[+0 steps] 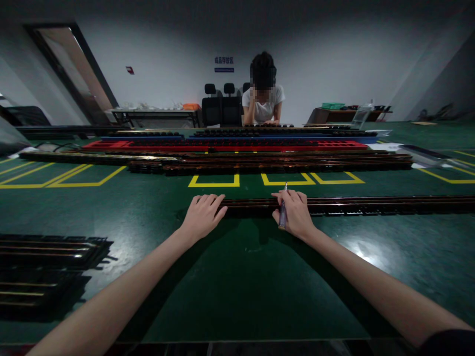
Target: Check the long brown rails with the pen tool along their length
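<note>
A long, dark, rail-like strip (371,204) with shiny lengthwise lines lies across the green table in front of me. My left hand (202,216) grips it at its left end, fingers over the far side and thumb on the near side. Farther right, my right hand (299,215) is closed around a slim pen-shaped tool (282,216), its metal tip pointing away from me. Fingers of that hand also rest on the strip. The tool's exact kind cannot be made out.
Behind the strip lie stacked dark strips (260,162), a red long tray (230,145) and blue trays (148,137). More dark strips (40,249) are at the near left. Yellow tape outlines (213,185) mark the green tabletop (245,291). A person (269,101) sits opposite.
</note>
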Motion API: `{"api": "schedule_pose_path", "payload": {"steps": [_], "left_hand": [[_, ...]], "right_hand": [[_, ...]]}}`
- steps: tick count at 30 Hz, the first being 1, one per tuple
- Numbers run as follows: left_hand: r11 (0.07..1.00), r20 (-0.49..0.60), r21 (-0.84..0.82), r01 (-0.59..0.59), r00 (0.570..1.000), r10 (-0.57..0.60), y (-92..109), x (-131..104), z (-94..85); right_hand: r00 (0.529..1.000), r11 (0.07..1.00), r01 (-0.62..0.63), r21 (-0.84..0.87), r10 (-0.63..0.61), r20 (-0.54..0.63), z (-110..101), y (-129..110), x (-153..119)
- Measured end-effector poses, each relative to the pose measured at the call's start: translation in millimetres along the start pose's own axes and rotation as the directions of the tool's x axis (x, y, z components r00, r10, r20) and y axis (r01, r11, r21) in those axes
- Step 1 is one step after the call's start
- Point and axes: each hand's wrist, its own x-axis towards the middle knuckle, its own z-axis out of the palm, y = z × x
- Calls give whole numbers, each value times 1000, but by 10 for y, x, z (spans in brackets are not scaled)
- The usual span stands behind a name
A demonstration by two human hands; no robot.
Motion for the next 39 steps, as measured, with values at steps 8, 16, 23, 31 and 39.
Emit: {"api": "schedule_pose_path", "payload": {"steps": [8,16,23,31,39], "left_hand": [[1000,6,-20,-1,1000,1,-2,2,-3],[981,53,-176,77,996,-68,-51,29,-64],[862,124,-427,273,962,-244,-354,69,-46],[757,225,-510,409,912,-342,-660,43,36],[741,251,-559,372,928,-276,-672,55,62]], "right_hand": [[1000,1000,-2,-28,2,-1,43,14,8],[1000,1000,-1,2,1,-10,4,-11,11],[990,973,63,221,-34,-134,6,-18,-24],[994,893,34,450,16,-106,-8,-188,-5],[999,761,-30,648,-4,51,60,-578,213]]}}
